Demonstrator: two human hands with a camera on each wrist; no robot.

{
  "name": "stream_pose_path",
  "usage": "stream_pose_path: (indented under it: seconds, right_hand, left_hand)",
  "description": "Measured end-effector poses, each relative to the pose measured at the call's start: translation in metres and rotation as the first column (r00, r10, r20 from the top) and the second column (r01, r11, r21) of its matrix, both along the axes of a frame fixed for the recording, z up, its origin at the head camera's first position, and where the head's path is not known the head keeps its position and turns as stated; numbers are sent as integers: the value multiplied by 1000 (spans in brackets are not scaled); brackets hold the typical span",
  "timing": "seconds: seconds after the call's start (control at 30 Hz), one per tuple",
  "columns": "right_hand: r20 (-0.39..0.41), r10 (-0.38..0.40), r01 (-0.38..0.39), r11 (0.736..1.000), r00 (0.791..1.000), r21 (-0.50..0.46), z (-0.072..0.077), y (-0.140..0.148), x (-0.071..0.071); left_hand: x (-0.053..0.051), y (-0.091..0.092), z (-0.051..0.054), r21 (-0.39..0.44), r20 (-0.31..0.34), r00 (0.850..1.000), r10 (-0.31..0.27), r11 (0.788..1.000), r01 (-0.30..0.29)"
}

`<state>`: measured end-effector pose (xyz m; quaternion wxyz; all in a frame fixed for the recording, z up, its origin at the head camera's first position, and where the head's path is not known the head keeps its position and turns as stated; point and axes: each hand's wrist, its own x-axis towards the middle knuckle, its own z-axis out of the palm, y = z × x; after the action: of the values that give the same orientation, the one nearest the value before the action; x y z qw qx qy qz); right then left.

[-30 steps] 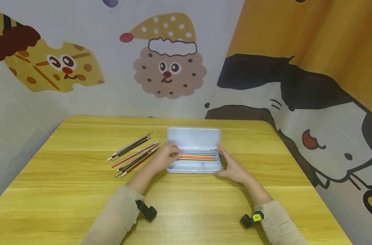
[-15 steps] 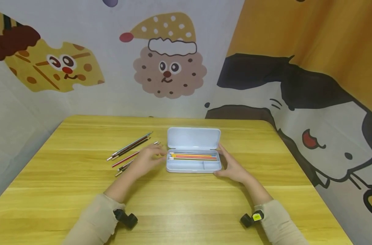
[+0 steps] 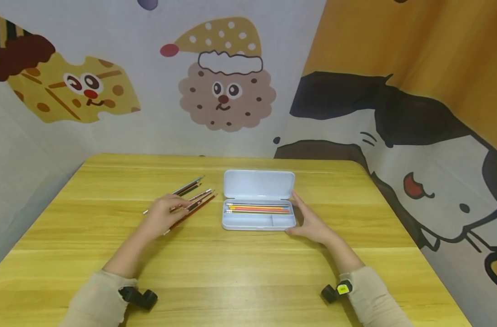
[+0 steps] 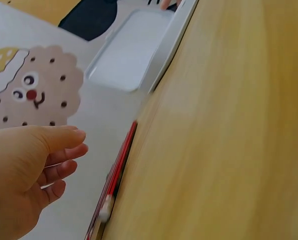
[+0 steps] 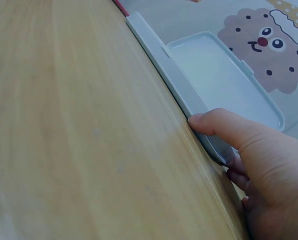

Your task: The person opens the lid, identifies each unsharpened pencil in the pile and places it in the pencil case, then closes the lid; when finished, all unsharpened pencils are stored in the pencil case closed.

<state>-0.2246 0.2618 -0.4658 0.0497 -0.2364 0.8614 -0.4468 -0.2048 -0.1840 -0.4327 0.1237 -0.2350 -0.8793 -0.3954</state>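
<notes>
A pale pencil case (image 3: 248,222) lies on the table with its lid (image 3: 258,184) raised at the back. Several pencils (image 3: 258,209) rest side by side in its long rear compartment. My right hand (image 3: 311,225) holds the case's right end, the thumb at the front corner and the fingers round the end. To the left, my left hand (image 3: 162,215) hovers over a group of loose pencils (image 3: 195,210) and partly hides them. Its fingers are loosely bent, and nothing is between them in the left wrist view, where a red pencil (image 4: 120,165) lies below.
The case's front tray has a divider near its right side. A wood-grain table (image 3: 240,281) spreads in front of the case. Behind the table hangs a cartoon-printed cloth (image 3: 150,136). Each wrist wears a small black camera (image 3: 138,297).
My left hand has let go of a pencil in the case's rear compartment and moved left to the loose pencils. My right hand has stayed at the case's right end.
</notes>
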Motion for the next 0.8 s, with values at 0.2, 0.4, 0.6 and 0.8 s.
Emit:
stream_pose_path:
  seconds: [0.2,0.4,0.6,0.8]
  right_hand:
    - [11,-8,8,1000,1000,17,1,0,1]
    - [7,-14,14,1000,1000,25,1,0,2]
    - [0,-14,14,1000,1000,15,2,-2,2]
    - [7,-9,9,1000,1000,4,17,-9,11]
  left_hand:
    - [-1,-22,-3,-9,4,1000,24,1000,-24]
    - [-2,-42,-10,-8,94,995,29,1000,-29]
    - [-5,-55,-19,-51,134,990,49,998,-42]
    - [-6,-57,-23,-79,109,992,58,996,-50]
